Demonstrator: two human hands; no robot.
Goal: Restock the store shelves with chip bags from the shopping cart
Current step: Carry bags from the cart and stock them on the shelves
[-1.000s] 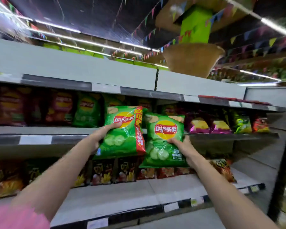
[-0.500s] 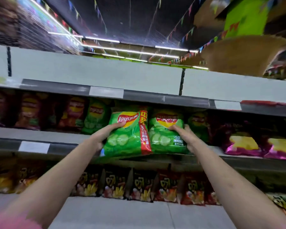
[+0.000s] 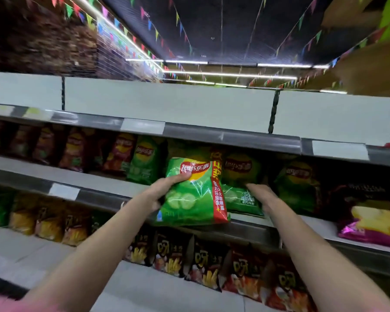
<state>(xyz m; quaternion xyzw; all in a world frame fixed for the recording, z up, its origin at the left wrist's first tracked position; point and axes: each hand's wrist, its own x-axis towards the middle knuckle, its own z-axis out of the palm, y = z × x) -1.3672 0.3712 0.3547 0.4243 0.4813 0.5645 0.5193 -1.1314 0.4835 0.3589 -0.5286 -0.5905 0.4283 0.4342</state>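
My left hand (image 3: 164, 190) has its grip curled round the upper left edge of a green chip bag (image 3: 191, 194) at frame centre, its bottom hanging over the middle shelf (image 3: 252, 230) lip. My right hand (image 3: 260, 195) presses a second green bag (image 3: 239, 188) just right of it, already back on that shelf; whether it's grasping or merely pushing, I can't tell. I'd judge both nearly placed; the cart isn't in view.

We see a grey metal shelf (image 3: 113, 188) carrying green crinkled chip bags (image 3: 144, 161) and red ones (image 3: 119, 152).
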